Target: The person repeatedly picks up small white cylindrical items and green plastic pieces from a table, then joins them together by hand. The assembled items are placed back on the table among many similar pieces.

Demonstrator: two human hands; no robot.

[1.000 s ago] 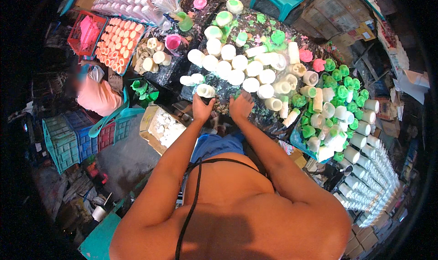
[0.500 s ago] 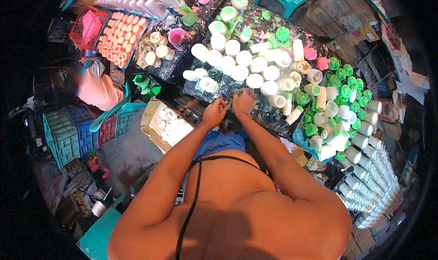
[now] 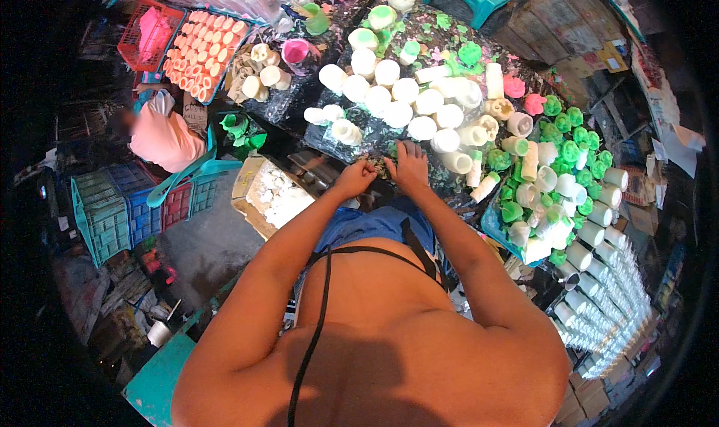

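My left hand (image 3: 356, 178) is at the near edge of the dark worktable (image 3: 311, 136), its fingers curled together in a pinch. Whatever they may hold is too small to make out. Just right of it, my right hand (image 3: 410, 166) lies on the table edge with the fingers stretched forward and apart. Between the hands, small greenish scraps show at the table's rim. Beyond my fingers stands a group of off-white candle-like cylinders (image 3: 398, 114). A hollow white cylinder (image 3: 346, 132) lies nearest my left hand, and another cylinder (image 3: 455, 162) lies right of my right hand.
An open carton (image 3: 258, 202) of white pieces stands left of my knees. Right of the table, a blue tray (image 3: 490, 225) holds green and white pieces. A person in a peach top (image 3: 168, 146) sits at left near plastic crates (image 3: 105, 210). Orange cylinders (image 3: 206, 53) fill a far-left tray.
My right hand has shifted slightly right, and its fingers now stretch out more. The left hand stays pinched at the table edge. The view has shifted slightly.
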